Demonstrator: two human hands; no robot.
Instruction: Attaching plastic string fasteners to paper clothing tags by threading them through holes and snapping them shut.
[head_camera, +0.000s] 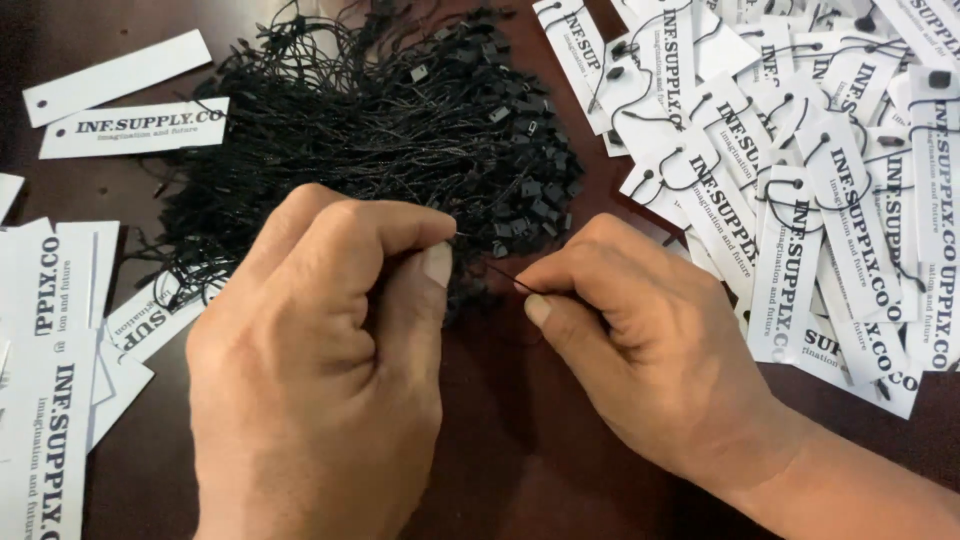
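Both hands meet at the middle of a dark brown wooden table (520, 470), seen from above. Left hand (320, 370), curled almost into a fist, pinches one end of a thin black looped string (500, 275) between thumb and forefinger; right hand (640, 340), also curled, pinches the other end, so the string runs taut and short between the two thumbs, just above the table. No tag is on this string that can be seen. Just behind the hands lies a large tangled heap of black strings with small square plastic locks (400, 120), seemingly unused. To the right, touching and overlapping one another, spreads a pile of white rectangular paper tags already threaded with black strings (800, 180). To the left lie plain white paper tags without strings (60, 330), some stacked. Judging by the piles, a good share is threaded, yet many strings and bare tags remain.
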